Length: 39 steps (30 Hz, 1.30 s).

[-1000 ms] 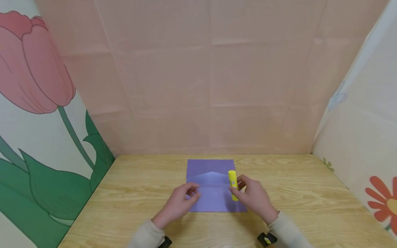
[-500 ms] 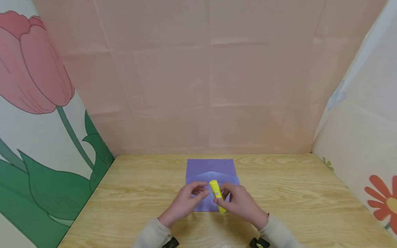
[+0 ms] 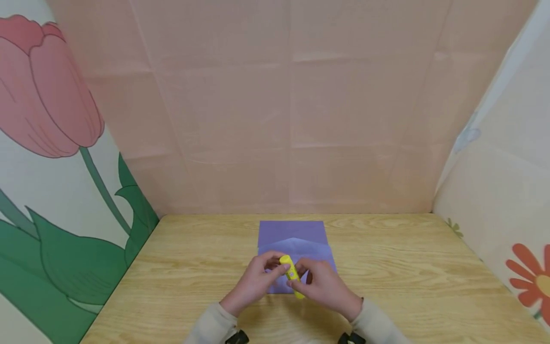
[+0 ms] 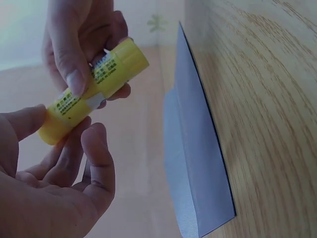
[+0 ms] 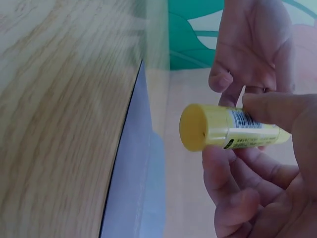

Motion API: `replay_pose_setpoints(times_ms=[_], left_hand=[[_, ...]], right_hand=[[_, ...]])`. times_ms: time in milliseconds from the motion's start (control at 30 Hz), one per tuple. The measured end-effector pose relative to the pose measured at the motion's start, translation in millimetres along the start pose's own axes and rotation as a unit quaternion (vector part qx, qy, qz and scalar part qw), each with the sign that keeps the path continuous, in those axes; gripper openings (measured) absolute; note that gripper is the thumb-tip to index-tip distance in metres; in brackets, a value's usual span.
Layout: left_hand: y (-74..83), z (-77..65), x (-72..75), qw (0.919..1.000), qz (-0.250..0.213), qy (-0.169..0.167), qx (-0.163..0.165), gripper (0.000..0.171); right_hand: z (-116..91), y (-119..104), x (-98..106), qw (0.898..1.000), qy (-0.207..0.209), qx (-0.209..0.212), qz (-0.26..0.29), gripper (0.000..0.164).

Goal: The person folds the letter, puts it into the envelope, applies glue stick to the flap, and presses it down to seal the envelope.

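A yellow glue stick [image 3: 292, 272] is held in the air above a folded purple paper [image 3: 294, 230], tilted with its upper end toward the left. My right hand [image 3: 324, 285] grips the lower part between thumb and fingers. The left hand [image 3: 258, 278] pinches the upper end, its thumb on one side and fingers on the other, as the left wrist view shows on the glue stick [image 4: 94, 91]. Printed text and a barcode label cover the barrel. The right wrist view shows the round base of the glue stick [image 5: 194, 127] facing the camera.
The purple paper lies on a wood-grain table [image 3: 193, 263], a lighter peaked layer [image 3: 293, 244] standing slightly raised on it. A plain pinkish backdrop [image 3: 292, 119] rises behind the table. Flower-printed panels stand at left [image 3: 64, 239] and right [image 3: 494, 191].
My right hand has carried the glue stick left and toward me, tilting it leftward. The left hand has moved slightly right and now takes hold of the upper end.
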<state>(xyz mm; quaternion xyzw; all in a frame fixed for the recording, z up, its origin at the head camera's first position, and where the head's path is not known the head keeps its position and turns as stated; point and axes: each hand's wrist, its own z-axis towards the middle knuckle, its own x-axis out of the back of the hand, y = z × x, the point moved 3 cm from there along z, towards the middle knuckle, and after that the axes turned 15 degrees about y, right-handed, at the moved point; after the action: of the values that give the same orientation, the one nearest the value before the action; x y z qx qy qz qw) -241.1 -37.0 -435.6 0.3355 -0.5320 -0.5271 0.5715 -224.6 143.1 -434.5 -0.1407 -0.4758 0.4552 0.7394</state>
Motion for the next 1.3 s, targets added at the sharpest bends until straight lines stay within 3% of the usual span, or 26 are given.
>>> replay_pose_setpoints(times_ms=[333, 733, 1000, 1167, 1300], left_hand=[[-2.4, 0.5, 1.6, 0.9997, -0.002, 0.024, 0.003, 0.026], [-5.6, 1.2, 2.4, 0.9968, -0.009, 0.079, -0.003, 0.024], [-11.1, 2.2, 8.6, 0.994, -0.038, 0.098, 0.03, 0.029], [-19.1, 4.7, 21.9, 0.9922, 0.019, 0.121, 0.024, 0.028], [-28.8, 4.9, 33.6, 0.9863, 0.111, 0.122, -0.01, 0.024]], right_hand=[[0.0, -0.9, -6.2, 0.998, 0.003, -0.038, -0.042, 0.014], [0.8, -4.0, -9.1, 0.994, 0.045, -0.048, -0.088, 0.029], [0.1, -2.4, -9.2, 0.991, 0.04, -0.044, -0.119, 0.035], [-2.1, 7.3, -10.2, 0.991, 0.037, -0.052, -0.122, 0.032], [-3.3, 17.2, -8.3, 0.99, 0.041, -0.068, -0.116, 0.027]])
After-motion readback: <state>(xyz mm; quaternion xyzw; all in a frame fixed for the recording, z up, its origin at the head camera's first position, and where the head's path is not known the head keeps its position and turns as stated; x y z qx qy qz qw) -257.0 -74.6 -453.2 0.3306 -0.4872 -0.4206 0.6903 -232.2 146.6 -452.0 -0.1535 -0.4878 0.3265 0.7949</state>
